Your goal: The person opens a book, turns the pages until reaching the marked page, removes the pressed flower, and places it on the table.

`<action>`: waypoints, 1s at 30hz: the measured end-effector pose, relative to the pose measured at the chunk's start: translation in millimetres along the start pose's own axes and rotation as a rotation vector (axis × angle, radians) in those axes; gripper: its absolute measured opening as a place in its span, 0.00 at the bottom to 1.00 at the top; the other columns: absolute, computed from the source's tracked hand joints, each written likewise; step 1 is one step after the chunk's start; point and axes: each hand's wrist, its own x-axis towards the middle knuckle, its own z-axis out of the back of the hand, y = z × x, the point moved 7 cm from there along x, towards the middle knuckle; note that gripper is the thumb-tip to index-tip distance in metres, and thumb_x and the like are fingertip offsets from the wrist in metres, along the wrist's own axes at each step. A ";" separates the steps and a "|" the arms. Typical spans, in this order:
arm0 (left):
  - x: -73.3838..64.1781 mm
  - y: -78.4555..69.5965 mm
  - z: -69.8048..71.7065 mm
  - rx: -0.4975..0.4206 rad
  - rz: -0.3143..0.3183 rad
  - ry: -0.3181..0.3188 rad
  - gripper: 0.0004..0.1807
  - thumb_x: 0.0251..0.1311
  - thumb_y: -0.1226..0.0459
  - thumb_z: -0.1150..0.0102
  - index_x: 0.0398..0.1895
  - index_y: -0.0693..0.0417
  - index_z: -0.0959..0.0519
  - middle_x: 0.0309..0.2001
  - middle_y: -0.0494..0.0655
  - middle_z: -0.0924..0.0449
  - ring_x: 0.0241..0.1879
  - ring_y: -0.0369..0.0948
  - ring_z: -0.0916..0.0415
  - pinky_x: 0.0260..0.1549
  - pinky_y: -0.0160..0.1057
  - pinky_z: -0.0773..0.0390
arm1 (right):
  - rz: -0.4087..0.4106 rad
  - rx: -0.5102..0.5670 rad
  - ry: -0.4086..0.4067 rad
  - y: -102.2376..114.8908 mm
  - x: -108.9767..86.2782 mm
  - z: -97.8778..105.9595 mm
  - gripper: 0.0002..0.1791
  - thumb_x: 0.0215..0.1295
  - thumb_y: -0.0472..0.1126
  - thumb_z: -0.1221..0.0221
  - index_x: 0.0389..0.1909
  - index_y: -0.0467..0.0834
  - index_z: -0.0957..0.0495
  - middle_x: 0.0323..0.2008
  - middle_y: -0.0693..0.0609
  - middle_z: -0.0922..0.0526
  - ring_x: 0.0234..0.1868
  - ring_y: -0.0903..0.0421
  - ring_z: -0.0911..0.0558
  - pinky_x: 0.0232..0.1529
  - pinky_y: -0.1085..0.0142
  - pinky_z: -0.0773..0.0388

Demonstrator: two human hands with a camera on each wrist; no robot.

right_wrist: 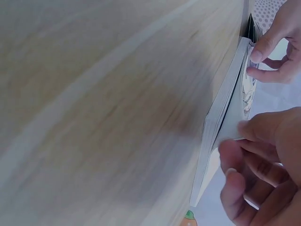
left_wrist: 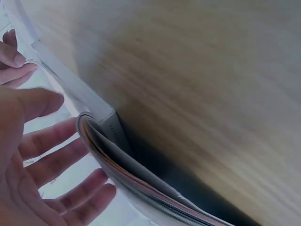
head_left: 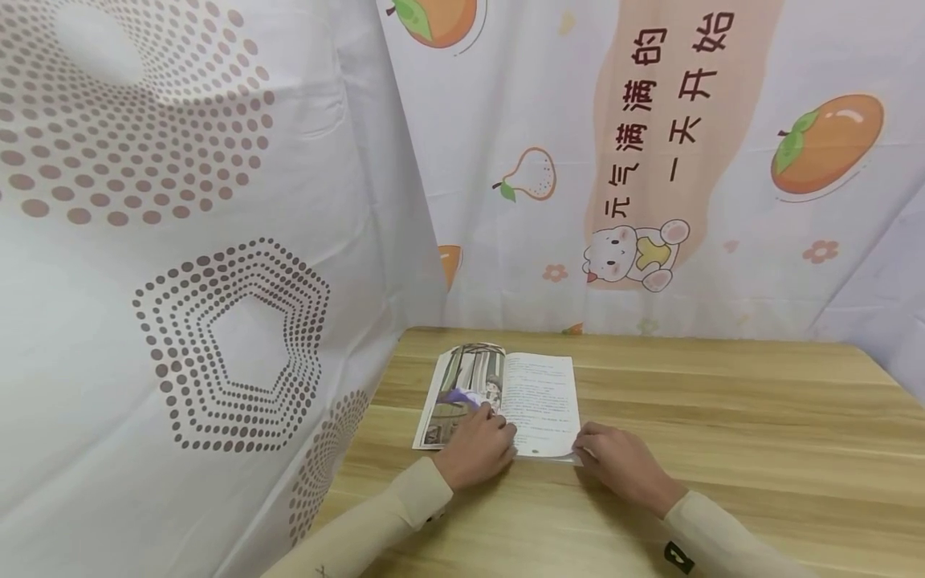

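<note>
An open book [head_left: 540, 397] lies on the table, with a colour picture on its left page [head_left: 451, 429] and printed text on its right page. My left hand [head_left: 477, 446] rests on the lower part of the left page, close to the fold. In the left wrist view its fingers [left_wrist: 54, 162] spread fairly straight over the book, the thumb apart from them. At the lower right corner, my right hand [head_left: 627, 467] pinches the edge of a page [right_wrist: 230, 123] between thumb and forefinger. In the right wrist view that page stands slightly apart from the page block [right_wrist: 209, 136] below.
The wood-grain table [head_left: 723, 417] stretches to the right of the book. A white curtain with dotted patterns [head_left: 238, 345] hangs at the left, and one with fruit prints [head_left: 549, 257] hangs behind the table.
</note>
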 end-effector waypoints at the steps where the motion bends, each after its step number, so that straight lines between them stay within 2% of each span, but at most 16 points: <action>1: 0.6 -0.3 -0.7 0.003 -0.004 0.014 0.13 0.66 0.48 0.35 0.29 0.45 0.17 0.26 0.38 0.21 0.27 0.38 0.34 0.29 0.34 0.34 | 0.002 -0.005 -0.005 0.3 0.3 0.0 0.03 0.61 0.36 0.29 0.36 0.44 0.12 0.37 0.55 0.14 0.36 0.57 0.14 0.35 0.61 0.17; 5: 2.4 0.2 -3.8 0.007 0.001 0.065 0.19 0.63 0.40 0.35 0.31 0.44 0.17 0.28 0.37 0.20 0.28 0.38 0.35 0.27 0.33 0.36 | 0.007 -0.021 -0.022 0.8 1.6 -0.4 0.04 0.60 0.35 0.28 0.35 0.45 0.12 0.36 0.56 0.14 0.35 0.59 0.15 0.33 0.63 0.18; 9: 3.3 1.0 -5.8 0.011 0.010 0.083 0.21 0.59 0.37 0.34 0.33 0.43 0.17 0.30 0.38 0.19 0.29 0.38 0.33 0.27 0.33 0.35 | -0.015 -0.016 -0.031 -0.5 3.3 0.1 0.04 0.59 0.35 0.28 0.33 0.46 0.12 0.35 0.57 0.15 0.33 0.61 0.16 0.29 0.67 0.21; 17: 2.5 1.6 -5.2 -0.003 0.008 0.062 0.20 0.58 0.38 0.32 0.33 0.43 0.16 0.29 0.37 0.19 0.29 0.38 0.33 0.25 0.33 0.36 | -0.046 0.009 -0.062 -2.1 5.5 5.5 0.06 0.55 0.35 0.26 0.28 0.50 0.11 0.31 0.62 0.15 0.31 0.65 0.18 0.28 0.67 0.23; 21: 2.7 3.3 -4.5 -0.019 0.013 0.044 0.18 0.60 0.41 0.33 0.31 0.42 0.16 0.28 0.37 0.20 0.28 0.38 0.34 0.24 0.33 0.37 | -0.076 0.040 -0.056 -3.7 5.5 6.9 0.07 0.54 0.35 0.25 0.28 0.50 0.12 0.34 0.61 0.14 0.33 0.62 0.16 0.30 0.65 0.21; 24: 3.0 4.3 -4.1 -0.025 0.017 0.042 0.14 0.65 0.45 0.34 0.31 0.43 0.17 0.28 0.38 0.20 0.28 0.39 0.33 0.25 0.34 0.36 | -0.108 0.057 -0.056 -5.6 4.8 7.7 0.08 0.54 0.37 0.24 0.34 0.48 0.11 0.40 0.54 0.13 0.37 0.56 0.14 0.35 0.61 0.18; 27: 3.1 5.0 -3.0 -0.026 0.022 0.045 0.12 0.68 0.49 0.36 0.32 0.45 0.16 0.29 0.40 0.19 0.29 0.39 0.31 0.26 0.34 0.33 | -0.142 0.052 -0.056 -7.7 3.1 9.2 0.20 0.52 0.41 0.22 0.47 0.42 0.13 0.48 0.46 0.14 0.40 0.50 0.13 0.37 0.56 0.16; 30: 3.0 6.9 -1.6 -0.033 0.049 0.025 0.11 0.66 0.51 0.33 0.34 0.48 0.16 0.31 0.42 0.20 0.30 0.39 0.30 0.28 0.34 0.30 | -0.177 0.051 -0.051 -10.6 0.6 10.2 0.32 0.50 0.43 0.21 0.57 0.36 0.18 0.53 0.41 0.17 0.41 0.46 0.13 0.38 0.53 0.16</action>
